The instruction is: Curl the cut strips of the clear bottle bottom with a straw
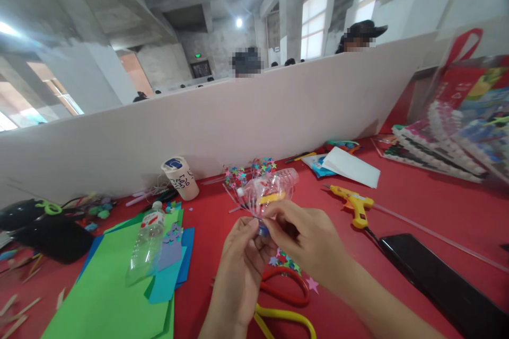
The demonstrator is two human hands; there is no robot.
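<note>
Beyond a long white partition (199,127) that crosses the middle of the frame is a bare concrete hall; below it, a red counter (449,206) fills the lower half. At the lower left, a black container (55,238) lies near green sheets (107,280), on which a clear bottle (145,246) rests, with a paper cup (181,180) standing behind. In the lower centre, the left hand (242,259) cradles a blue-capped piece (262,229), its fingers closed round the base. Clear strips fan up from it, against a second bottle (274,185) and star trimmings (264,166). The right hand (314,230) comes in from the right, thumb and forefinger pinching near the roots of the strips; exactly what lies between them I cannot tell. For good work here, the left fingers should hold the cap steady while the right pinch low and lightly, one strip at a time, so that none crease or tangle. Below are a red loop handle (304,292) and a yellow one (294,315); farther right lie a yellow glue gun (353,204) and a flat black device (437,275).
</note>
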